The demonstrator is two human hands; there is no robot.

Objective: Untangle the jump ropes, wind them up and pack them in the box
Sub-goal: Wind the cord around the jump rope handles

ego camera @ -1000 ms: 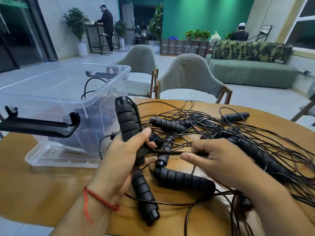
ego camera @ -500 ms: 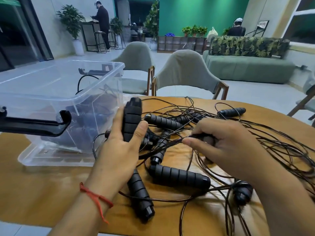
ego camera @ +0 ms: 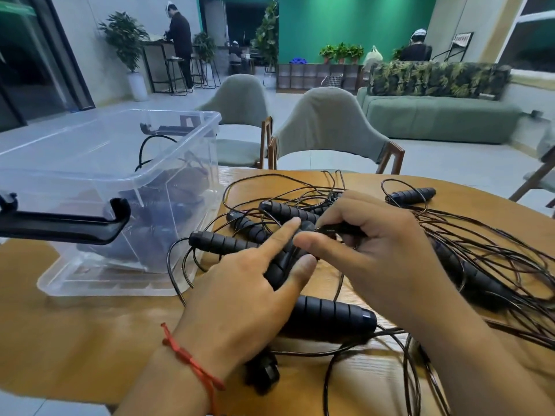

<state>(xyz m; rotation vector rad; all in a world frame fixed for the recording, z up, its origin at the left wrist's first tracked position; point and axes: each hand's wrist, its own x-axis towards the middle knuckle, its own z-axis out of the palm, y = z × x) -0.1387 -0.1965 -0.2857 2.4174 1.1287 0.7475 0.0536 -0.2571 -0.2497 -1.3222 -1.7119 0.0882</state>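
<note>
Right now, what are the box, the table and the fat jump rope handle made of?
The box looks like clear, glossy plastic: you can see ropes through its walls. The table looks like wood or wood veneer, with visible grain and a soft sheen. The handle looks like matte black foam or rubber, ribbed in rings; which one, the picture doesn't tell.

Both hands (ego camera: 300, 265) amid tangled jump ropes (ego camera: 480, 250)

1. We see a round wooden table (ego camera: 90, 340) under everything.
2. We see two grey-green chairs (ego camera: 327, 127) just behind it.
3. We see a green sofa (ego camera: 435, 115) farther back.
4. We see a potted plant (ego camera: 126, 40) at the left wall.
</note>
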